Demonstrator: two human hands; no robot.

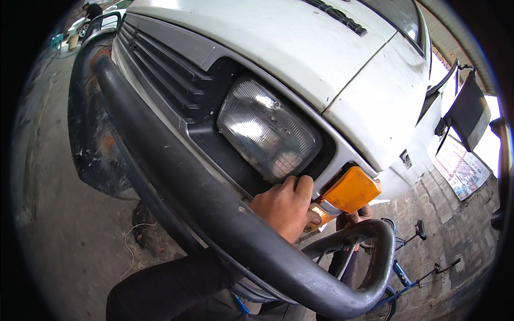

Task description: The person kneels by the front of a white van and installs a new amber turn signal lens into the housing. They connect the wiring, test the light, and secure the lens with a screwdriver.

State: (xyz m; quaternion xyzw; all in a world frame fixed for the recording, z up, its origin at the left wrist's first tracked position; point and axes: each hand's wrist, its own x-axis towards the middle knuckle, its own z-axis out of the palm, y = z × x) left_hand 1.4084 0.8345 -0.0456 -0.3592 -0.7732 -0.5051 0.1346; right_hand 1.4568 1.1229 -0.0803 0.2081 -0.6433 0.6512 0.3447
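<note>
An amber turn signal lamp (350,190) sits at the front corner of a white vehicle, beside the rectangular headlight (267,128). My left hand (286,206) reaches in behind the black tubular bumper bar (176,155). Its fingers are curled at the headlight's lower corner, and its thumb presses the inner, bright-looking part of the lamp. From the other side, my right hand (356,215) pinches the lamp's lower outer edge. Most of that hand is hidden by the lamp and the bar's bent end. The lamp's back cannot be seen.
The bar curves round close to both wrists. A slatted grille (155,59) lies left of the headlight. At right are a side mirror (467,112), a poster (461,168) and a blue bicycle (400,273). Far left, a person (92,10) bends near a car wheel.
</note>
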